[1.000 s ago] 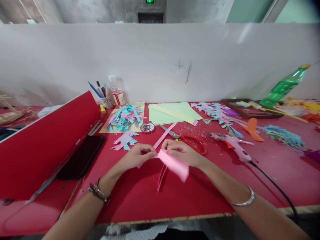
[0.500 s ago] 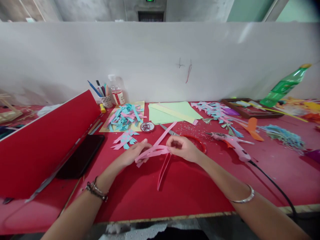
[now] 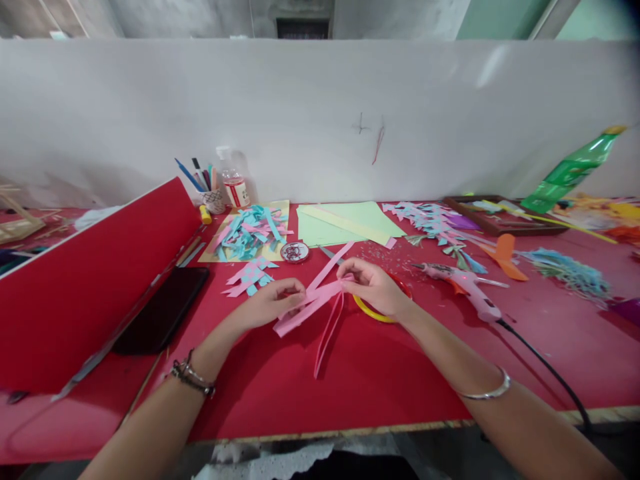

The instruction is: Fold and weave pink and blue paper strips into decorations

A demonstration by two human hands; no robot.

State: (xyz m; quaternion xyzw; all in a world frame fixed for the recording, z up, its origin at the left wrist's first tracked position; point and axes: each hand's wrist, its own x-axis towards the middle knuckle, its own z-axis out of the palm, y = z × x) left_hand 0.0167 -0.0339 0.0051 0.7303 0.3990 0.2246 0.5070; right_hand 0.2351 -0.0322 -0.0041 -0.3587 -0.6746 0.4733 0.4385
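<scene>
Pink paper strips (image 3: 310, 310) stretch between my hands above the table, one running up and away, another hanging in a folded loop. My right hand (image 3: 373, 287) pinches their right end between thumb and fingertips. My left hand (image 3: 273, 303) is closed on the strips' left part, fingers curled and thumb against the paper. Under my right hand lie scissors (image 3: 379, 315) with a red and yellow handle, partly hidden by the hand. Just beyond my left hand is a small woven piece of pink and blue strips (image 3: 253, 275).
A pile of blue and pink strips (image 3: 250, 230) lies beyond, beside green paper sheets (image 3: 325, 227). At right rests a pink glue gun (image 3: 465, 287) with a black cord. A phone (image 3: 163, 310) and red board (image 3: 100, 287) are at left; a green bottle (image 3: 573, 170) leans back right.
The pink strips, bowed apart before, now lie flatter together. My right hand has shifted slightly up and right, uncovering the yellow handle part. My left fingers have curled over the strips.
</scene>
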